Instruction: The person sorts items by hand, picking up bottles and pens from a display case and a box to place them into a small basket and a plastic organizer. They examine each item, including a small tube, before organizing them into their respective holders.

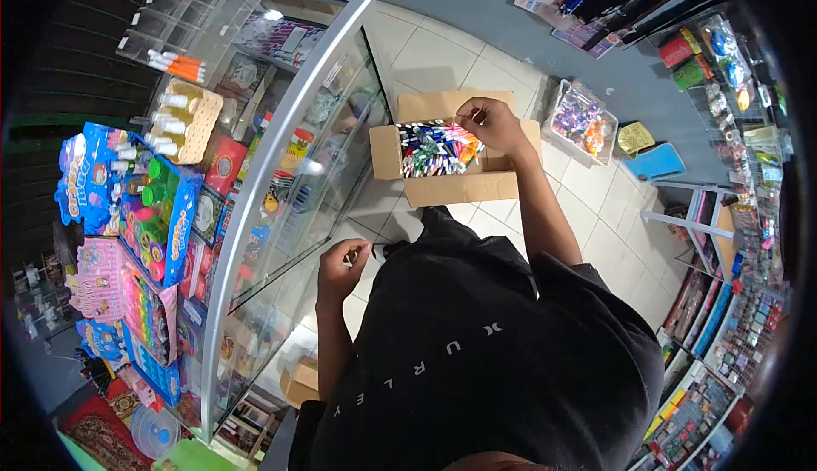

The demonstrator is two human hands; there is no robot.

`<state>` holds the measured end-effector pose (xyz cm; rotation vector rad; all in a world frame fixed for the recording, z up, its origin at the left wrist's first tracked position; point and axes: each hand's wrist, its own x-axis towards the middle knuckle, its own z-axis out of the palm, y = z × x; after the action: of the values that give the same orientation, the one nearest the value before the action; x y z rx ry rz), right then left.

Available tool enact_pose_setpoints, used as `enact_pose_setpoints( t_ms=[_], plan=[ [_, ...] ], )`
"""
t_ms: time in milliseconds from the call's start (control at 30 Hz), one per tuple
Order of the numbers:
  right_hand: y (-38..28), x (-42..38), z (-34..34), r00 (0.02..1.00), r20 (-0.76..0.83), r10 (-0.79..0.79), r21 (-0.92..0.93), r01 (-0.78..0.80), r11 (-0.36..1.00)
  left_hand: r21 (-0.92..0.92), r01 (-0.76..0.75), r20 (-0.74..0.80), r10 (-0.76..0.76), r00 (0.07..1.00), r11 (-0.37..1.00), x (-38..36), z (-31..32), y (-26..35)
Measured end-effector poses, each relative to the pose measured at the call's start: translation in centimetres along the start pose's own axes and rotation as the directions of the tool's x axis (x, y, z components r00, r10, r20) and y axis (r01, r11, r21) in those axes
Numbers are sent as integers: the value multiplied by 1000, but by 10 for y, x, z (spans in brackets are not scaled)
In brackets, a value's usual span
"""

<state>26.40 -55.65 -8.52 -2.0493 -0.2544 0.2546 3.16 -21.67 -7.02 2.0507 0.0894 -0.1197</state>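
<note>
On the floor in front of me stands an open cardboard box (459, 190), its flaps folded out. Many pens (430, 149) with blue, red, green, pink and orange parts fill much of it. My right hand (495, 126) is over the far right part of the box, above the pink and orange pens. Its fingers are curled into a pinch, and what they hold, if anything, is hidden. My left hand (343, 268) hangs beside the glass display case (294, 131), fingers curled towards the thumb, with nothing visible in them.
A white basket (583, 122) of colourful packets stands right of the box, beside a blue item (655, 162) on the tiles. Candy boxes (157, 207) and a clear divided organiser (187, 16) sit on the case. Stocked shelves (706, 369) line the right side.
</note>
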Motion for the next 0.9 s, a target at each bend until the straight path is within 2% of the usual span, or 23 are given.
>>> enact_pose_setpoints(
  t_ms=[67,167,267,367,467,533,600,733,767,833,900],
  plan=[
    [30,11,3,999,48,21,17,-21,1000,33,-35,-35,36,999,999,9,6,1],
    [131,20,19,989,149,12,-195,18,981,52,-13,-80,17,997,999,22,18,12],
    [200,5,35,946,248,210,-480,-69,875,67,90,13,-91,996,994,17,30,-11],
    [257,-7,48,814,418,405,-409,-229,883,65,188,22,-189,982,980,16,48,-10],
    [276,-18,57,588,522,617,-411,-460,787,100,274,39,-279,959,956,11,60,-6],
    [332,-22,78,598,642,480,-561,-60,826,119,315,62,-323,944,942,10,66,1],
    [330,-22,92,573,630,525,-603,-64,795,128,350,55,-359,932,928,9,71,3],
    [335,-25,101,784,430,448,-550,-166,819,138,426,30,-433,901,894,5,79,3],
    [337,-22,101,800,422,426,-536,-158,829,106,418,19,-423,906,902,4,82,5],
    [326,-19,101,826,409,387,-506,-148,850,124,450,31,-457,889,884,1,84,8],
    [343,-14,115,769,476,426,-507,-156,848,135,453,33,-461,887,881,-3,86,10]
  ],
)
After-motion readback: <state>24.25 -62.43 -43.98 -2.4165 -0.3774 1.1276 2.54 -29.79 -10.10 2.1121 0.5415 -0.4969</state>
